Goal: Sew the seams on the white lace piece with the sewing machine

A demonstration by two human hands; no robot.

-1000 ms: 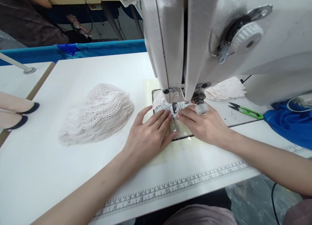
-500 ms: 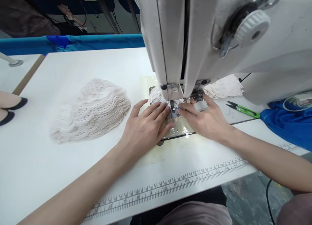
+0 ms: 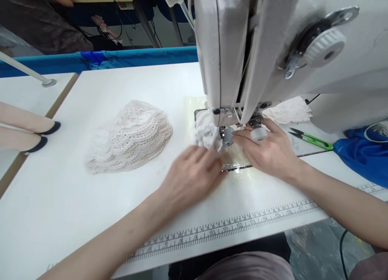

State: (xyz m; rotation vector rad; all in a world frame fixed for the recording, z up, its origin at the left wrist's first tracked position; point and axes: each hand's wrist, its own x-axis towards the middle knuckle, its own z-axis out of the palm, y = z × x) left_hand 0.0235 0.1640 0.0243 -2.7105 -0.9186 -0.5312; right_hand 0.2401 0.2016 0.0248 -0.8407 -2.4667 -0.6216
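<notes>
A white worktable (image 3: 91, 215) with a printed ruler strip (image 3: 230, 227) along its near edge carries a white industrial sewing machine (image 3: 273, 49). At its presser foot (image 3: 226, 135), the right hand (image 3: 271, 150) lies flat with fingers spread, seemingly steadying the small crumpled piece of white lace (image 3: 207, 133). The left hand (image 3: 190, 177) is motion-blurred just below the lace; whether it grips cannot be told. A stack of cream lace pieces (image 3: 130, 136) waits within left reach, and green thread snips (image 3: 312, 139) lie to the right.
</notes>
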